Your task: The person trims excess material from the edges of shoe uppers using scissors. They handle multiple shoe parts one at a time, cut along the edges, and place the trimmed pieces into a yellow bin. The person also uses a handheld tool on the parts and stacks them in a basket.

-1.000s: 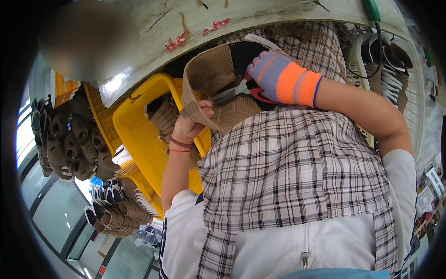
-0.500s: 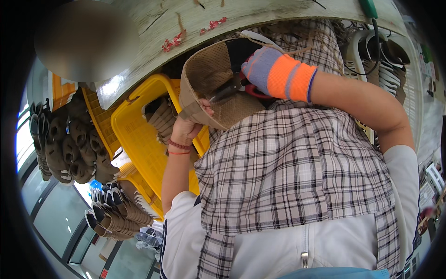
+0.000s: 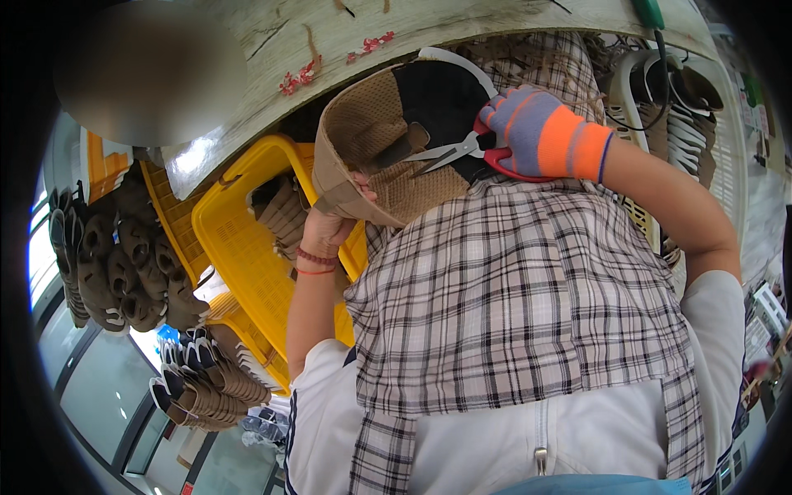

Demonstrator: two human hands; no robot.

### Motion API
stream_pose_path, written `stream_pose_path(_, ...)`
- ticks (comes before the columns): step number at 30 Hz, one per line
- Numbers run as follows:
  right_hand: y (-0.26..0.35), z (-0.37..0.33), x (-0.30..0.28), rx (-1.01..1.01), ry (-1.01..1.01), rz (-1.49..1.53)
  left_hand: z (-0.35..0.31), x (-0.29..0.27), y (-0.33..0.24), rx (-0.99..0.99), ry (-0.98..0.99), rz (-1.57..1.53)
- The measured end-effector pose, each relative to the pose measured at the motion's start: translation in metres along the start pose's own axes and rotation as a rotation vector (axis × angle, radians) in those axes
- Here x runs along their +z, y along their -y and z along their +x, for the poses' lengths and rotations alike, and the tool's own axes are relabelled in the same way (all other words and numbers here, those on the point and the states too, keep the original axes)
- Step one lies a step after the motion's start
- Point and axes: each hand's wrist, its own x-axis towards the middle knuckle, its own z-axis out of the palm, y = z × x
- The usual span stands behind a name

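Note:
A brown shoe upper (image 3: 337,169) with mesh lining, a black inner part and a white edge strip lies across my lap. Bare, my left hand (image 3: 332,228) grips its near left rim, the fingertips curled inside. My right hand (image 3: 532,132), in a grey and orange knit glove, is closed around the red handles of a pair of scissors (image 3: 467,147). Their blades are spread apart and point left into the hollow of the upper, beside a dark tab on the lining. Whether the blades touch the material I cannot tell.
A yellow basket (image 3: 216,216) holding brown uppers stands left of my lap. More brown uppers (image 3: 124,272) are stacked farther left. A pale worktable (image 3: 462,18) with red-and-white bits runs along the top. At right, a white basket (image 3: 733,157) stands beside white-edged uppers.
My right hand has drawn the scissors back to the right, and the blades now show spread apart. My left hand keeps its hold on the upper, which has shifted slightly.

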Motion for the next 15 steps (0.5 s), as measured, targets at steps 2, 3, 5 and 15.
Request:
stream_pose_path(2, 0.005, 0.005, -0.002, 0.000, 0.038, -0.025, -0.002, 0.004, -0.002, 0.026, 0.031, -0.018)
stream_pose_path(3, 0.006, 0.007, -0.002, -0.001, 0.060, -0.039, -0.002, 0.004, -0.001, 0.023, 0.041, -0.014)
stream_pose_path(5, 0.005, 0.008, 0.000, 0.043, 0.078, -0.002, 0.000, 0.002, -0.001, 0.015, 0.065, -0.004)
stream_pose_path(15, 0.011, 0.012, -0.010, -0.064, -0.255, -0.101, 0.002, 0.007, 0.004, -0.008, -0.014, 0.016)
